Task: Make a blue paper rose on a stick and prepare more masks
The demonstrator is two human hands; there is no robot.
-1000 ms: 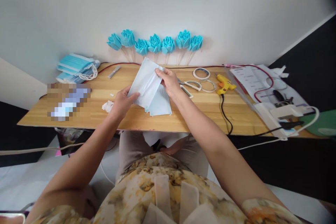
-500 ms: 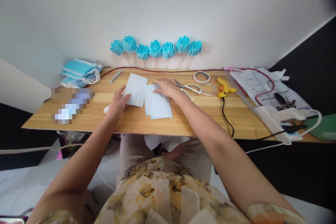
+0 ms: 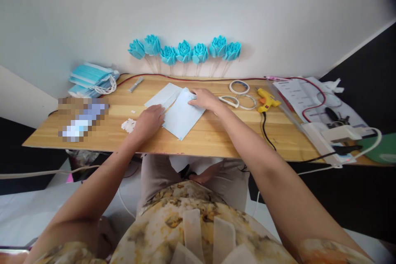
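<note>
Two flat, pale face masks without ear loops lie on the wooden table before me. My left hand [image 3: 150, 120] lies palm down, fingers stretched, at the near edge of the left mask [image 3: 165, 94]. The right mask [image 3: 182, 115] is turned at a slant beside it, and my right hand [image 3: 203, 99] pinches its upper right edge between thumb and fingers. A small heap of white scraps [image 3: 128, 125] is left of my left hand. White-handled scissors [image 3: 229, 101] lie beyond my right hand, which hides their blades.
Several blue flowers [image 3: 184, 51] on sticks lean against the wall. Stacked blue masks [image 3: 93, 78] lie at the back left. Tape rolls [image 3: 239, 87], a yellow glue gun [image 3: 267, 100] with its black cord and a power strip [image 3: 328, 144] are on the right. The table's front edge [image 3: 198, 156] is close to my body.
The right mask has turned to a slant, its upper edge now in my right hand. My left hand has let go of the left mask's side and moved nearer and rightward, lying flat.
</note>
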